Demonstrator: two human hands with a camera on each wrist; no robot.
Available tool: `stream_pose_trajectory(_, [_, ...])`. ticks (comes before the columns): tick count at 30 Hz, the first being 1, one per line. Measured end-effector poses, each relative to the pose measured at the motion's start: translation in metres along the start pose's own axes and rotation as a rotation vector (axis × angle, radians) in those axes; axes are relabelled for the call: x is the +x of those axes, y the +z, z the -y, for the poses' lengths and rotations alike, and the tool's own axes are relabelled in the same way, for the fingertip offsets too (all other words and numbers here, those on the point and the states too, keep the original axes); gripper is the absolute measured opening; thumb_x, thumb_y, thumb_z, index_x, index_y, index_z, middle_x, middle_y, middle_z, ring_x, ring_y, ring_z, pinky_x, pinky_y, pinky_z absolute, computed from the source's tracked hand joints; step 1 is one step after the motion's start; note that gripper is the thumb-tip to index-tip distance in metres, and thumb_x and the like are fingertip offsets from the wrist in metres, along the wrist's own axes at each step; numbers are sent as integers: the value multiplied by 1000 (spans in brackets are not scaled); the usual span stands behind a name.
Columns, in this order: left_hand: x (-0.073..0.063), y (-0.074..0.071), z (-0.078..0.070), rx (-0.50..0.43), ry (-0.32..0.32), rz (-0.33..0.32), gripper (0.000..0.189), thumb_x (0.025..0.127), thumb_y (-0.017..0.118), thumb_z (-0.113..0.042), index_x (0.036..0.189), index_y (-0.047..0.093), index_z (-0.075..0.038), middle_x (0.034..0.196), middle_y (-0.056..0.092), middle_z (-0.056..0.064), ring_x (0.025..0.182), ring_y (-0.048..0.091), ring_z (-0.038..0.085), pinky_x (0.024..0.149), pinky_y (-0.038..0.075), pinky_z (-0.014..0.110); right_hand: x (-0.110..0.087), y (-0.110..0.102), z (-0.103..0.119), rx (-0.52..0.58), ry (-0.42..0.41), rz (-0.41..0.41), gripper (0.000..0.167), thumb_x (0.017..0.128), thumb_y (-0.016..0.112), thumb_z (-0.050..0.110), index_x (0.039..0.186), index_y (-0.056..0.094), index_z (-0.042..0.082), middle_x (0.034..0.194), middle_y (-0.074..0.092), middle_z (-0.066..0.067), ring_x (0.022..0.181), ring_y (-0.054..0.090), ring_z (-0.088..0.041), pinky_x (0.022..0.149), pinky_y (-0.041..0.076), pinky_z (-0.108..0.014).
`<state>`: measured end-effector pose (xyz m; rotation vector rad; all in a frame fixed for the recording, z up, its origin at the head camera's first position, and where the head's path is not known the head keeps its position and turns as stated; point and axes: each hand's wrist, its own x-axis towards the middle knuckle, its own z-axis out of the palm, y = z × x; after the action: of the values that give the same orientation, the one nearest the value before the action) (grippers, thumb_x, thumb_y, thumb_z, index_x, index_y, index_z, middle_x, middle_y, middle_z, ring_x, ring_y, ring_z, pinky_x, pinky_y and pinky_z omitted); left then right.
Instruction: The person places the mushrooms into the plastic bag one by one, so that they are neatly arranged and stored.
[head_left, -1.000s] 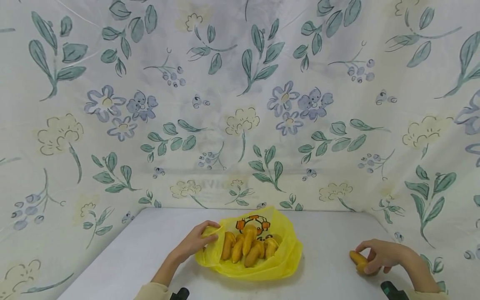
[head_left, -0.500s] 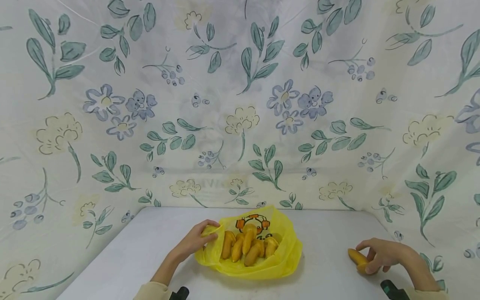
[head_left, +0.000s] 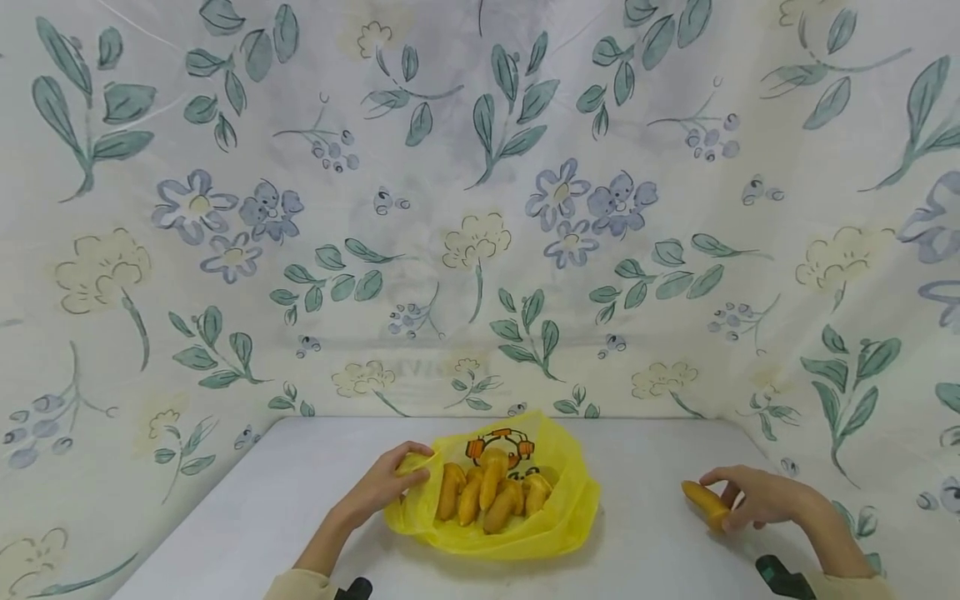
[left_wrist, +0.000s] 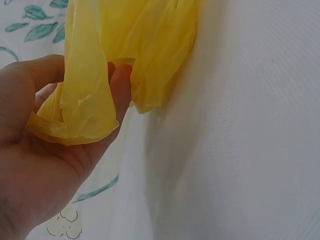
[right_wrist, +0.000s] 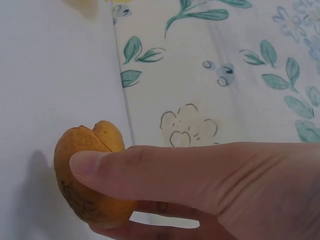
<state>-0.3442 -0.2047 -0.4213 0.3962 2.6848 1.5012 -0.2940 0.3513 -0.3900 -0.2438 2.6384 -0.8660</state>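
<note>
A yellow plastic bag [head_left: 577,517] lies with its mouth open on the white table, an orange headphone print on its inner back wall. Inside it are several elongated yellow-brown pieces [head_left: 491,482]. My left hand [head_left: 386,483] holds the left side of the bag's rim; in the left wrist view, folded yellow film hangs between thumb and fingers. On the right, my right hand [head_left: 765,496] grips another elongated yellow-brown piece [right_wrist: 80,145], close over the table. The right wrist view shows its rounded end, with a cleft and dark specks, under the thumb.
The white table [head_left: 645,467] ends at a floral curtain [head_left: 480,292] behind it, which also hangs along both sides. Dark wrist devices [head_left: 783,577] show at the bottom edge, beside beige sleeves [head_left: 303,585].
The view has shifted slightly. My right hand has moved a little left and up with the yellow-brown piece, which has turned somewhat. My left hand keeps its hold on the bag.
</note>
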Motion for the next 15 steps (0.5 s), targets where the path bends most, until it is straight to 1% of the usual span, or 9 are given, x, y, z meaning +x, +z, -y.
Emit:
stream_pose_trajectory(5, [-1,-1,1,-13,9,12,36,94,64,-23,126,56,-9,135,54,17,93,52,21,66,47,33,4,-1,1,5,-24,-19,63,79,77,9,136,50,2,103,65,-9,90,61,-23,70,55,-42])
stream_pose_trajectory(10, [0,-2,2,-16,5,6,36,94,64,-23,126,56,-10,134,55,16,91,52,21,65,47,32,7,0,3,10,-91,-39,64,80,77,10,136,49,0,104,65,-11,91,62,-25,69,54,-42])
stream_pose_trajectory(15, [0,-3,4,-12,2,9,36,95,64,-23,127,56,-9,134,55,17,92,52,21,65,47,32,10,4,10,13,-134,-54,63,80,77,11,136,49,-1,103,65,-11,90,62,-24,67,53,-40])
